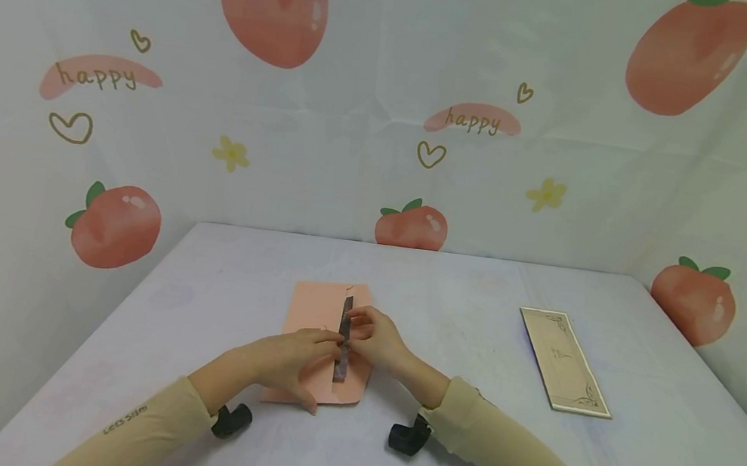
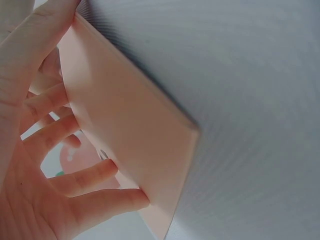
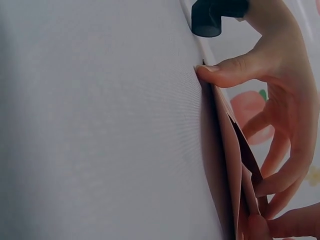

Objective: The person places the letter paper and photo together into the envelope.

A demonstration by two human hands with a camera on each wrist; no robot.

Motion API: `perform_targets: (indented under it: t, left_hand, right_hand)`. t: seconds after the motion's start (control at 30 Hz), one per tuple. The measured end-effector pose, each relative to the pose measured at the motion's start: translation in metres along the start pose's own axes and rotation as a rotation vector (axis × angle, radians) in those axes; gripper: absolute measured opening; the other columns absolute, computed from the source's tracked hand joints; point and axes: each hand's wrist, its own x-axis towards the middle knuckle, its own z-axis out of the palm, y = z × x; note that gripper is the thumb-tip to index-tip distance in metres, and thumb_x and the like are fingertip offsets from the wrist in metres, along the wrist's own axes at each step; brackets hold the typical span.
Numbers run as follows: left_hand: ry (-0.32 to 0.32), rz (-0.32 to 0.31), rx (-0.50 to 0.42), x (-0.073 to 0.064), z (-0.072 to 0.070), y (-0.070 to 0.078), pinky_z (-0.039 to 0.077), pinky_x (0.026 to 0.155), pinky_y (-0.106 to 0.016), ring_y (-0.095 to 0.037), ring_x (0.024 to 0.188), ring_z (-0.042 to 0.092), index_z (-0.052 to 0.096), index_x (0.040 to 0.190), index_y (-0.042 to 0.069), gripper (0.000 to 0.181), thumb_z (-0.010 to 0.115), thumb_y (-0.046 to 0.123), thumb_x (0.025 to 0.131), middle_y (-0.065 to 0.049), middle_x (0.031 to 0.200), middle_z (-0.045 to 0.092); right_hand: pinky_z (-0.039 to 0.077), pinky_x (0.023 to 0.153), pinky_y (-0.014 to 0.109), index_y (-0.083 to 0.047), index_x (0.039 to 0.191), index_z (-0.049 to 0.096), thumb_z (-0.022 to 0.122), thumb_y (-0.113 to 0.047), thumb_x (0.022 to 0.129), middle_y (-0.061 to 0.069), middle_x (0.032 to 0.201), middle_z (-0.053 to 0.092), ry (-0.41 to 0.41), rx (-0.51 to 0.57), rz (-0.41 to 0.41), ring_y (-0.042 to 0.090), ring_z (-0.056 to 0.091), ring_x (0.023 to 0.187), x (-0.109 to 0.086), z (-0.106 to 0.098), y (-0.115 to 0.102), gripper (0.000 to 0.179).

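Observation:
On the table lies a pink paper envelope [image 1: 319, 307], its long slit parted near the right side. A narrow dark strip [image 1: 340, 374] shows along that slit; what it is I cannot tell. My left hand [image 1: 292, 354] lies across the left part, its thumb at the near edge and its fingertips by the slit. From the other side my right hand [image 1: 379, 340] grips the envelope, fingers bent at the dark strip. In the right wrist view the right thumb [image 3: 230, 72] is on the envelope's outer edge, and its paper layers [image 3: 232, 160] stand apart.
A long beige card [image 1: 565, 363] with a printed border lies on the right of the white table [image 1: 476, 297]. Black wrist cameras [image 1: 408, 436] sit under both wrists. Behind the table hangs a backdrop [image 1: 355, 147] printed with fruit.

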Motion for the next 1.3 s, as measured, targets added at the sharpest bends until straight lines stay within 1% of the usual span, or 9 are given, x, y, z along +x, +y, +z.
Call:
perform_targets:
  t: [0.2, 0.4, 0.5, 0.63, 0.73, 1.03, 1.17, 1.3]
  left_hand:
    - [0.006, 0.016, 0.017, 0.0005, 0.0, 0.0001, 0.04, 0.107, -0.045, -0.029, 0.133, 0.04, 0.051, 0.126, 0.014, 0.073, 0.077, 0.05, 0.069, -0.008, 0.142, 0.044]
    - [0.007, 0.018, 0.029, 0.0007, -0.0004, 0.0005, 0.04, 0.108, -0.045, -0.029, 0.133, 0.04, 0.051, 0.126, 0.013, 0.073, 0.076, 0.05, 0.069, -0.008, 0.142, 0.044]
    - [0.002, 0.012, 0.033, 0.0007, -0.0002, 0.0003, 0.039, 0.108, -0.044, -0.028, 0.134, 0.04, 0.05, 0.127, 0.012, 0.074, 0.076, 0.051, 0.069, -0.008, 0.143, 0.043]
    - [0.011, 0.022, 0.041, 0.0008, 0.0004, -0.0004, 0.04, 0.108, -0.043, -0.027, 0.133, 0.041, 0.05, 0.125, 0.011, 0.074, 0.076, 0.052, 0.069, -0.007, 0.142, 0.044]
    - [0.019, 0.027, 0.046, 0.0008, 0.0009, -0.0011, 0.04, 0.107, -0.042, -0.027, 0.132, 0.041, 0.051, 0.123, 0.011, 0.073, 0.076, 0.052, 0.068, -0.006, 0.143, 0.044]
    - [0.009, 0.015, 0.032, 0.0008, 0.0011, -0.0011, 0.039, 0.108, -0.044, -0.028, 0.133, 0.04, 0.051, 0.124, 0.012, 0.073, 0.076, 0.052, 0.068, -0.006, 0.145, 0.041]
    - [0.01, 0.024, 0.027, 0.0008, 0.0016, -0.0015, 0.04, 0.107, -0.044, -0.028, 0.133, 0.04, 0.051, 0.123, 0.012, 0.072, 0.076, 0.052, 0.068, -0.007, 0.145, 0.042]
    - [0.011, 0.032, 0.029, 0.0011, 0.0026, -0.002, 0.04, 0.107, -0.044, -0.028, 0.133, 0.04, 0.051, 0.123, 0.011, 0.072, 0.076, 0.052, 0.068, -0.007, 0.144, 0.042]
  right_hand:
    - [0.056, 0.075, 0.027, 0.004, 0.119, 0.052, 0.064, 0.007, 0.078, 0.025, 0.112, 0.059, -0.005, 0.013, 0.013, 0.033, 0.065, 0.097, 0.0007, 0.0022, -0.0016, 0.042]
    - [0.055, 0.071, 0.025, 0.004, 0.12, 0.051, 0.064, 0.007, 0.079, 0.025, 0.113, 0.059, -0.014, 0.012, 0.021, 0.029, 0.065, 0.092, 0.0015, 0.0041, -0.0021, 0.043]
    - [0.056, 0.072, 0.025, 0.004, 0.121, 0.05, 0.064, 0.007, 0.079, 0.026, 0.113, 0.058, -0.023, 0.017, 0.031, 0.029, 0.065, 0.092, 0.002, 0.0054, -0.002, 0.044]
    - [0.056, 0.073, 0.026, 0.003, 0.121, 0.051, 0.064, 0.006, 0.079, 0.025, 0.115, 0.058, -0.025, 0.006, 0.037, 0.029, 0.065, 0.093, 0.0028, 0.0063, -0.0026, 0.044]
    - [0.055, 0.074, 0.027, 0.003, 0.121, 0.051, 0.064, 0.005, 0.079, 0.025, 0.115, 0.058, -0.023, -0.016, 0.026, 0.029, 0.065, 0.093, 0.003, 0.0064, -0.0031, 0.044]
    - [0.056, 0.077, 0.029, 0.003, 0.12, 0.051, 0.064, 0.005, 0.079, 0.025, 0.114, 0.059, -0.028, -0.013, 0.031, 0.031, 0.065, 0.096, 0.005, 0.0073, -0.0022, 0.044]
    - [0.056, 0.079, 0.03, 0.002, 0.121, 0.051, 0.064, 0.005, 0.079, 0.025, 0.116, 0.059, -0.038, -0.01, 0.051, 0.032, 0.065, 0.099, 0.0049, 0.0069, -0.0026, 0.044]
    - [0.056, 0.077, 0.029, 0.002, 0.122, 0.05, 0.063, 0.006, 0.08, 0.024, 0.117, 0.059, -0.056, 0.001, 0.085, 0.032, 0.065, 0.1, 0.0036, 0.0053, -0.0038, 0.044]
